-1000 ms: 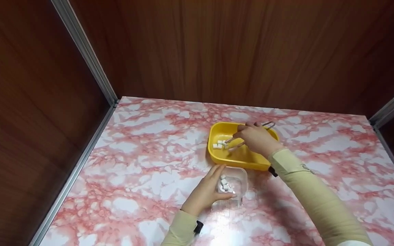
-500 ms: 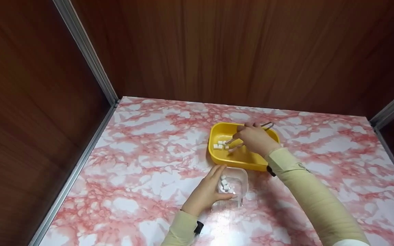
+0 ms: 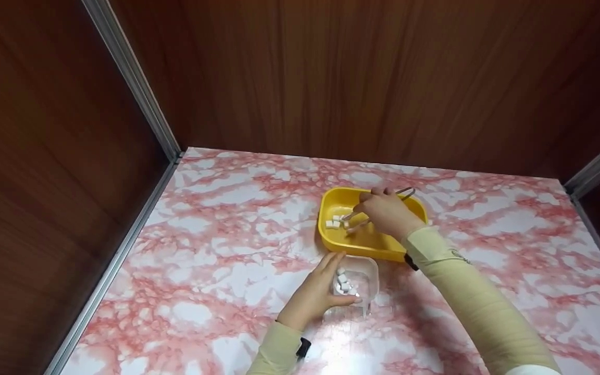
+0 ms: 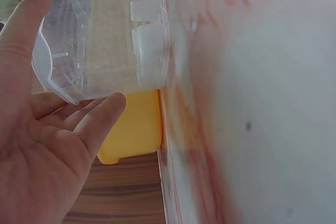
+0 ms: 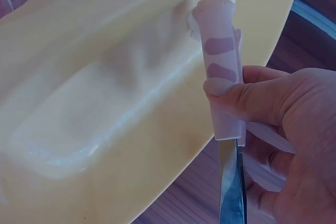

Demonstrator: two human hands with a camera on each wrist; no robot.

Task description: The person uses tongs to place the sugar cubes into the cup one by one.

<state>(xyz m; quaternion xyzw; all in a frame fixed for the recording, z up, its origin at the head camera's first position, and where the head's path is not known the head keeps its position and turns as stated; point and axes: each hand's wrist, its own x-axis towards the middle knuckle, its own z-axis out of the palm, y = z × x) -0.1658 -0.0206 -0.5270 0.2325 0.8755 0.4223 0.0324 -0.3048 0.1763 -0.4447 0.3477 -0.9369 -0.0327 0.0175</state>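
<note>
My left hand (image 3: 310, 294) holds a small clear plastic container (image 3: 372, 281), thumb on the near side and fingers on the far side. Several white cubes (image 3: 343, 281) lie in its left part. Past it stands a yellow tub (image 3: 367, 252) with a few white cubes (image 3: 333, 224) at its left end. Over this tub my right hand (image 3: 391, 213) pinches a pair of metal tongs (image 3: 408, 192). In the right wrist view, the tongs' pink, paw-shaped tips (image 5: 218, 51) reach down into the tub, at a white cube partly hidden behind them.
A red-and-white marbled tabletop (image 3: 216, 234) lies under both containers. Brown wood-grain panels (image 3: 331, 78) rise behind and at the sides, with a metal corner strip (image 3: 133, 78) at the left.
The right hand and forearm have shifted slightly left, the tongs still among the cubes in the tub. The left hand keeps its hold on the clear container.
</note>
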